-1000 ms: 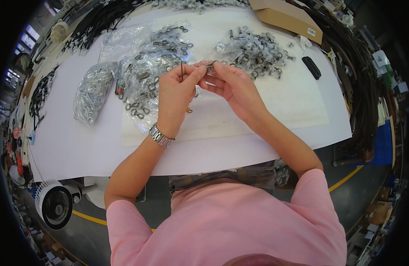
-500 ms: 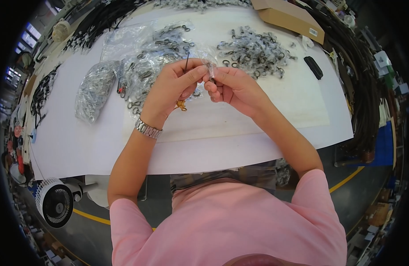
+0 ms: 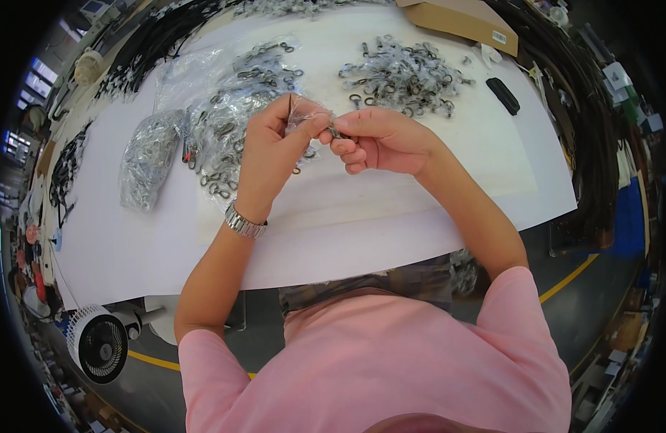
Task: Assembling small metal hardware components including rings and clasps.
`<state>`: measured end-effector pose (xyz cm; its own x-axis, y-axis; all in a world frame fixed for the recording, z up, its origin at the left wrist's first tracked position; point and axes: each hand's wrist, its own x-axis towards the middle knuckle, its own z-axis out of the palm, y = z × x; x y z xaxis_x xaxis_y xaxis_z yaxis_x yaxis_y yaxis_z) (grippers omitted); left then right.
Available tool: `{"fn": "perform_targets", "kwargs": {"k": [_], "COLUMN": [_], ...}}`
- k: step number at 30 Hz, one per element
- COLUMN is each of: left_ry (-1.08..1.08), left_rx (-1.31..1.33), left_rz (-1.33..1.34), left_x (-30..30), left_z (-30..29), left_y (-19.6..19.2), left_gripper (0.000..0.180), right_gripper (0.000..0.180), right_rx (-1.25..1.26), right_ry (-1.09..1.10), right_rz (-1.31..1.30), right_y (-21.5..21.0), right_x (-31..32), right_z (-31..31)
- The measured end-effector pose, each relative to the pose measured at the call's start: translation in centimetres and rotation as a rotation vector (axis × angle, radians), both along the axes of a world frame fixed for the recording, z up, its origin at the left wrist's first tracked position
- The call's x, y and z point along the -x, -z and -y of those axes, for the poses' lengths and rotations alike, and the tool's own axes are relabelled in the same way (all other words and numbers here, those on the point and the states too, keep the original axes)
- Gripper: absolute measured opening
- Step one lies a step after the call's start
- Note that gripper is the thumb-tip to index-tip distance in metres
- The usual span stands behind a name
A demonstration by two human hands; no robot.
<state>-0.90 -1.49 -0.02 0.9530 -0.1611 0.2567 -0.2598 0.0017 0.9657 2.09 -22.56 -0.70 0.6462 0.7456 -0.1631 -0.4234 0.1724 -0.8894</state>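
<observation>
Over the white table [image 3: 391,224], my two hands meet at a small dark metal clasp [image 3: 335,133]. My right hand [image 3: 383,138] pinches the clasp between thumb and fingers. A crumpled piece of clear plastic wrap [image 3: 308,110] sits in the grip of my left hand [image 3: 279,141], its thumb nearly touching the right fingertips. A thin dark line shows by the left forefinger, too small to name. Just behind and left of my hands lies a heap of plastic-wrapped metal clasps [image 3: 225,126]. A second heap of wrapped clasps [image 3: 405,76] lies beyond the right hand.
A full clear plastic bag [image 3: 149,162] lies at the left. Farther right are a black oblong case [image 3: 502,96] and a cardboard box [image 3: 459,25]. Black straps [image 3: 156,47] cover the far left edge. A fan [image 3: 102,346] stands below the table's near left corner.
The clear plastic has moved left from the fingertips and now spreads within my left hand. More of the dark clasp shows at the right fingertips. An orange bit under the left hand is out of sight.
</observation>
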Motion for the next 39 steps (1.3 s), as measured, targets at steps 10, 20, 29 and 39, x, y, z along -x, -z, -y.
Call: {"fn": "perform_targets", "kwargs": {"k": [10, 20, 29, 39], "left_ry": [-0.007, 0.326, 0.131, 0.232], "left_rx": [-0.114, 0.093, 0.445, -0.401], "left_rz": [-0.015, -0.240, -0.365, -0.093], "left_x": [0.7, -0.7, -2.2, 1.1], "left_z": [-0.7, -2.5, -4.0, -0.7], "left_y": [-0.1, 0.6, 0.3, -2.5], "left_gripper": [0.007, 0.021, 0.026, 0.041], "right_gripper": [0.024, 0.024, 0.025, 0.027], "right_rx": [-0.252, 0.023, 0.090, 0.300], "right_ry": [-0.129, -0.021, 0.139, 0.280], "right_rz": [-0.339, -0.001, 0.290, 0.481], "right_y": [2.0, 0.7, 0.5, 0.9], "right_x": [-0.6, 0.3, -0.2, 0.0], "right_z": [-0.1, -0.7, 0.1, -0.1]}}
